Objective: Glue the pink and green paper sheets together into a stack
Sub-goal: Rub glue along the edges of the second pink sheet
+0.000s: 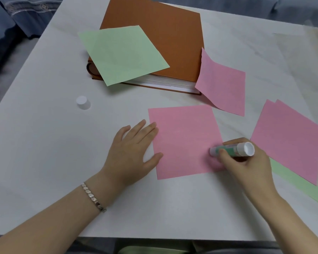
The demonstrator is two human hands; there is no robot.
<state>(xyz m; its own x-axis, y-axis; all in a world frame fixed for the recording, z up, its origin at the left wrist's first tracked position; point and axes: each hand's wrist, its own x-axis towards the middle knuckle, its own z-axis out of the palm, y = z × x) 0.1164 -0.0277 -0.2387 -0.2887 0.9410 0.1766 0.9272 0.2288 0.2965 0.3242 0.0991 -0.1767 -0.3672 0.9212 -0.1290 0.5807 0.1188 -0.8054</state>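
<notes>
Right hand (246,162) grips glue stick (231,149) — on pink sheet (182,142).

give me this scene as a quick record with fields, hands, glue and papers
left hand: flat, fingertips and thumb on the left edge of the pink sheet
right hand: grips glue stick, tip on the sheet near its right edge
cap: off, on the table, far left
green sheet: lies on brown book
other pink sheet: leans against the book
side pile: pink over green, at right
</notes>
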